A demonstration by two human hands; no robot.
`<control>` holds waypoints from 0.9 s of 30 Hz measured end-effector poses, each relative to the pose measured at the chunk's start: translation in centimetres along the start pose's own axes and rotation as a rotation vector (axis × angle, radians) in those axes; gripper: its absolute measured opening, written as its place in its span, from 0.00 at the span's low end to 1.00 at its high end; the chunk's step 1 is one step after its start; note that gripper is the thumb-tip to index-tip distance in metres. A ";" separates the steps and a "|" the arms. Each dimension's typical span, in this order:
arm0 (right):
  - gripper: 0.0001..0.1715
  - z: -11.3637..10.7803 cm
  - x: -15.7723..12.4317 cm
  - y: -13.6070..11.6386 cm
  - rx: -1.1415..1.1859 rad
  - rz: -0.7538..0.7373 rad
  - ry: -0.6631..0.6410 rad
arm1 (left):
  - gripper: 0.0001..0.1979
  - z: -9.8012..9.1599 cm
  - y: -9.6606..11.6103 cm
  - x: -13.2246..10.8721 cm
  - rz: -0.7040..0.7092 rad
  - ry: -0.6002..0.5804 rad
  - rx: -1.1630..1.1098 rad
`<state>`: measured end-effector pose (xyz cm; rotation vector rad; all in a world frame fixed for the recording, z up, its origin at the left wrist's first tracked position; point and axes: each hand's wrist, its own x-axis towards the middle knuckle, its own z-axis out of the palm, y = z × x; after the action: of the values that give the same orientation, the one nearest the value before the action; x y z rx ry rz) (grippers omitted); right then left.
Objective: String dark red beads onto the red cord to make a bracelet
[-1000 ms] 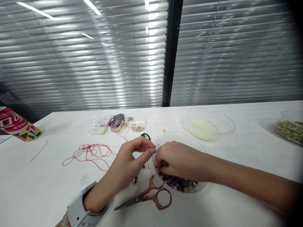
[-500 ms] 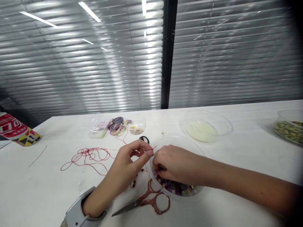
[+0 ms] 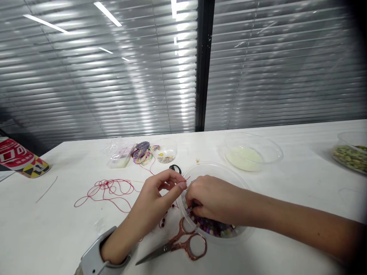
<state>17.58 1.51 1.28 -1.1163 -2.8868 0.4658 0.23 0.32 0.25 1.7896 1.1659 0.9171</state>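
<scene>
Pinches the cord (image 3: pixel 187 178) near its tip, thumb against fingers of the left hand (image 3: pixel 160 193), by the left rim of the bowl (image 3: pixel 226 173). Dips the right hand (image 3: pixel 208 196), fingers curled, among beads (image 3: pixel 210 225) in the bowl; cannot tell whether gripping any.

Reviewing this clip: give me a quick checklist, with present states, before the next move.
1. Left hand pinching the tip of the red cord: ok.
2. Right hand at the beads in the clear bowl: ok.
3. Bead held by the right hand: cannot tell, the grasp is hidden.
4. Loose red loops on the table laid out neatly: not ok, they lie in overlapping coils.
5. Copper-handled scissors closed: ok.
</scene>
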 end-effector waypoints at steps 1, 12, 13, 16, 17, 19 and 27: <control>0.06 0.0 0.0 0.0 0.026 0.001 0.008 | 0.05 0.0 0.0 0.0 -0.002 0.000 -0.002; 0.07 -0.2 0.2 0.4 0.117 -0.009 -0.007 | 0.05 -0.1 -0.3 0.0 -0.017 -0.019 -0.026; 0.07 -0.2 0.2 0.4 0.121 -0.015 -0.009 | 0.05 0.0 -0.4 0.1 -0.019 -0.019 -0.028; 0.08 -0.2 0.2 0.4 0.124 -0.021 -0.005 | 0.06 0.0 -0.4 0.1 -0.027 -0.023 -0.028; 0.09 -0.2 0.2 0.3 0.121 -0.020 -0.003 | 0.06 0.0 -0.4 0.2 -0.025 -0.024 -0.027; 0.09 -0.2 0.1 0.3 0.115 -0.019 -0.002 | 0.06 0.0 -0.4 0.2 -0.017 -0.023 -0.024; 0.08 -0.5 0.1 0.2 0.073 -0.086 0.041 | 0.05 -0.1 -0.2 0.1 -0.021 -0.028 -0.027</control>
<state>17.70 1.82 1.65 -0.9752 -2.8435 0.5336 0.08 0.45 0.10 1.7597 1.1475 0.8888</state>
